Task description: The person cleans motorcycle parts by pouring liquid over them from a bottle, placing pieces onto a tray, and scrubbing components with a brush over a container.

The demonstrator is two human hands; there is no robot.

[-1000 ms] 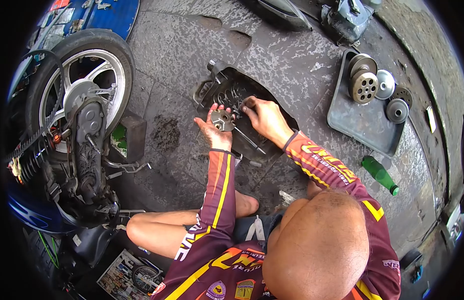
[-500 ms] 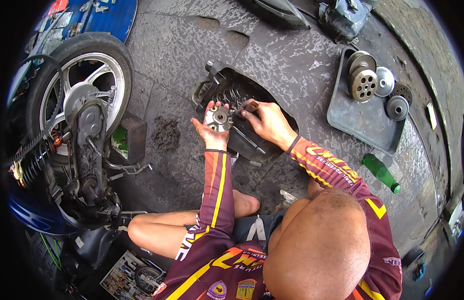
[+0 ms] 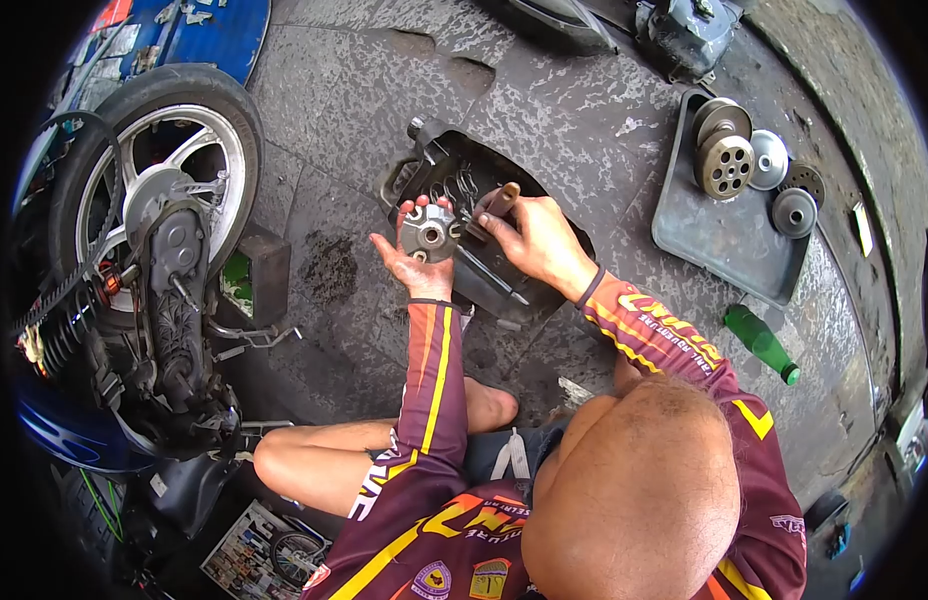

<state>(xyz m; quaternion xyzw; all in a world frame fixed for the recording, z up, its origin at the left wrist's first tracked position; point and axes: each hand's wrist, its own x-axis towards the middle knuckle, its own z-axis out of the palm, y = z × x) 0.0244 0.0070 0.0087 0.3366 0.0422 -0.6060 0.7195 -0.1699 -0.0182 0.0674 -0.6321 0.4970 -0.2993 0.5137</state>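
Observation:
My left hand (image 3: 419,270) is palm up, with fingers curled round the edge of a round metal clutch plate (image 3: 430,236) that has a hole in its centre. Beside it, my right hand (image 3: 534,243) pinches what looks like a paintbrush with a brown handle (image 3: 504,198), its lower end close to the plate's right edge. Whether the two touch is hard to tell. Both hands are over a black plastic pan (image 3: 544,185) on the floor. Coil springs (image 3: 454,188) and a dark rod with a pale tip (image 3: 496,277) lie in that pan.
On the right, a grey tray (image 3: 719,255) holds several metal discs and a perforated clutch bell (image 3: 725,167). Near it lies a green bottle (image 3: 761,343). A scooter's rear wheel (image 3: 164,180) and drive casing (image 3: 179,260) stand at left, beside a small box (image 3: 261,272).
My left hand has moved slightly left with the clutch plate, now turned to show its face differently. The brown handle in my right hand has tipped more upright.

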